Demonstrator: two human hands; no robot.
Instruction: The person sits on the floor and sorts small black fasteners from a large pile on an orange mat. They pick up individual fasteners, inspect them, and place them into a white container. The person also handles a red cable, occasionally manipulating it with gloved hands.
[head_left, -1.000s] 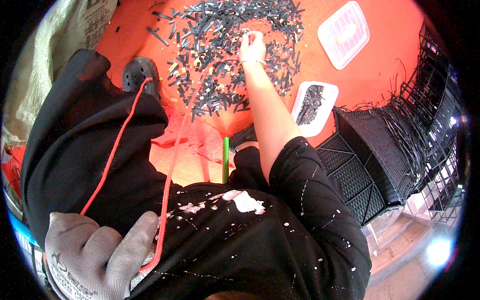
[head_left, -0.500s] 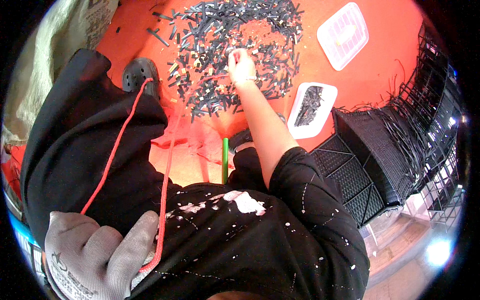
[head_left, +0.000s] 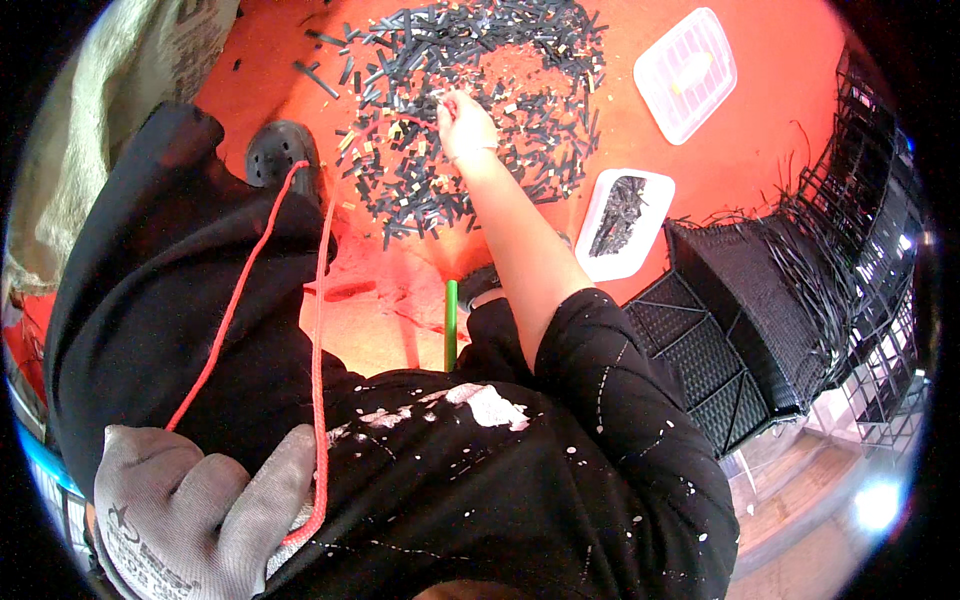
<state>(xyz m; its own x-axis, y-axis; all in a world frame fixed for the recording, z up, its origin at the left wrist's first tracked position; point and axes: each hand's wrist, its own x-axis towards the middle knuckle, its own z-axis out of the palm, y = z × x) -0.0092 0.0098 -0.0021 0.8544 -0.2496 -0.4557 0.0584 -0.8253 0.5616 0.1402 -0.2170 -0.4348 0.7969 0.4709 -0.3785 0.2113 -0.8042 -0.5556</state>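
Curling half-closed against red cord (head_left: 319, 420): gloved left hand (head_left: 205, 520), grip unclear. Right hand (head_left: 468, 128) bunched near-closed, contents hidden.

A thin, braided, coral-red cord (head_left: 318, 360) is rising in two slack strands from the grey-gloved left hand (head_left: 200, 510), one of them bending rightward. Short, flat, black strips (head_left: 425, 195) are lying loosely scattered on the red floor (head_left: 800, 90), thinning around a barer patch.
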